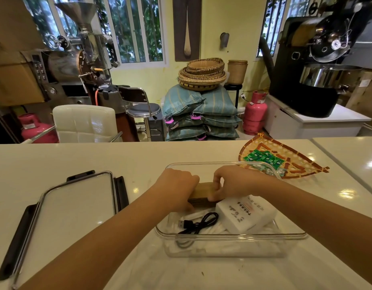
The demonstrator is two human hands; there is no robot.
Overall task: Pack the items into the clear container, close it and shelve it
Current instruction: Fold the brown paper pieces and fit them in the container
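Packing under way: our left hand point(177, 188) and right hand point(233, 185) both clamp a brown box point(204, 192) inside the clear container point(231, 236) on the table point(118, 155), beside a black cable point(198, 223) and white box point(246, 214); we judge the lid point(76, 208) unfitted, shelving pending, green packets point(262, 158) left in the tray point(302, 164)

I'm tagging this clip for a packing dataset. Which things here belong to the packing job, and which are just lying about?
Job:
clear container
lid
brown box held by left hand and right hand
black USB cable
white box

Possibly next, or just lying about:
woven tray
green packets
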